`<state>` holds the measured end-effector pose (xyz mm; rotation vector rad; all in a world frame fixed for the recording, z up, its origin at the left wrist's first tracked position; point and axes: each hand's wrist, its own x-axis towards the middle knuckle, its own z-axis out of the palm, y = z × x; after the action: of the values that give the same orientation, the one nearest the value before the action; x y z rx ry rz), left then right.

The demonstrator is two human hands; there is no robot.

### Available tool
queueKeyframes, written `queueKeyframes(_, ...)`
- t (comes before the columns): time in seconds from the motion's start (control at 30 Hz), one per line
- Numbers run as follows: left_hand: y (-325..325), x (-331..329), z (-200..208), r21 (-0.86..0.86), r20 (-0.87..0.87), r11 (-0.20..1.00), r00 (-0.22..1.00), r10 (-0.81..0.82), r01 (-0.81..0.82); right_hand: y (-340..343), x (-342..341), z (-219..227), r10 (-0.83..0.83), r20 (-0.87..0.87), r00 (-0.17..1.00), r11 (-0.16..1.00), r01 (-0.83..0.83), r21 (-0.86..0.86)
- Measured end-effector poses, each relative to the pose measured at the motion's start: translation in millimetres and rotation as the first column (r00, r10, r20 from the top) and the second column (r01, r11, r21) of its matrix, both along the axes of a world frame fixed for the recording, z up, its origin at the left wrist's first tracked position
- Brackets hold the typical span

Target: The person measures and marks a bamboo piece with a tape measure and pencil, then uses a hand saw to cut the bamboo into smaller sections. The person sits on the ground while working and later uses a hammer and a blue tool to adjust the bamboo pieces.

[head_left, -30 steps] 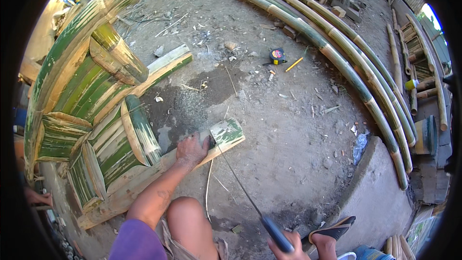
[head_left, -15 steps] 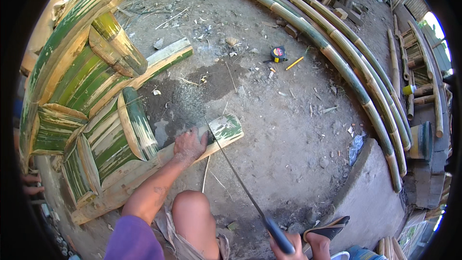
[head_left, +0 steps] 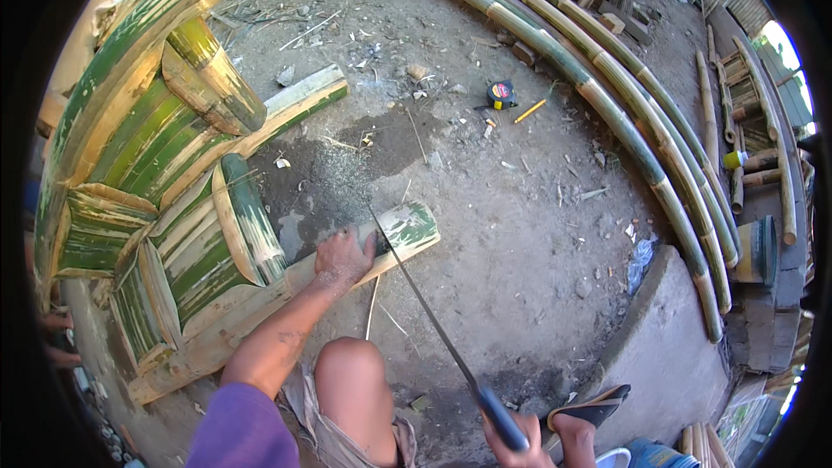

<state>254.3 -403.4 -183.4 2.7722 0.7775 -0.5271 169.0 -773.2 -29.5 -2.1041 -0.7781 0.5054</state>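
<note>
A thick, split-looking green and pale bamboo piece (head_left: 411, 227) is the lower rail of a bamboo frame, its free end pointing right. My left hand (head_left: 342, 257) is closed over this piece near that end, thumb toward the blade. Just right of the thumb, the long thin blade of a handsaw (head_left: 426, 305) lies across the bamboo, its tip beyond the far side. At the lower edge my right hand (head_left: 517, 445) is wrapped round the saw's dark handle. Pale sawdust (head_left: 341, 180) covers the ground past the tip. How deep the cut runs cannot be made out.
The bamboo frame (head_left: 186, 251) with curved slats fills the left. A tape measure (head_left: 500, 94) and a yellow pencil (head_left: 530, 111) lie on the dirt ahead. Long bamboo poles (head_left: 598, 87) stretch along the right, beside a concrete slab (head_left: 672, 329). Another person's hand (head_left: 61, 355) shows far left.
The saw and my right hand have shifted very slightly forward. My left hand keeps its place on the bamboo piece.
</note>
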Motion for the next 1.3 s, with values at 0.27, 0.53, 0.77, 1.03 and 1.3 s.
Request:
queueKeyframes(0.27,0.5,0.9,3.3,-0.031,0.052,0.999,0.998,0.018,-0.017,134.3,66.5,-167.4,-0.191,-0.204,0.96,0.905,0.252,0.343)
queueKeyframes(0.53,0.9,-0.8,-5.9,0.029,0.073,0.999,0.997,-0.029,0.027,9.7,5.6,-17.3,-0.163,-0.242,0.957,0.982,0.181,0.055)
queueKeyframes(0.77,-0.8,1.5,5.5,-0.016,0.068,1.0,0.998,0.019,-0.018,137.9,69.8,-174.2,-0.174,-0.25,0.952,0.897,0.258,0.36)
queueKeyframes(1.03,-1.5,-2.7,-10.2,0.046,0.119,0.999,0.993,-0.003,-0.003,-2.2,-1.4,-35.8,-0.118,-0.288,0.95,0.97,0.173,0.172)
queueKeyframes(1.3,-1.8,-1.8,-3.6,0.029,0.111,0.999,0.994,0.011,-0.014,119.5,54.4,-181.5,-0.192,-0.237,0.952,0.895,0.269,0.356)
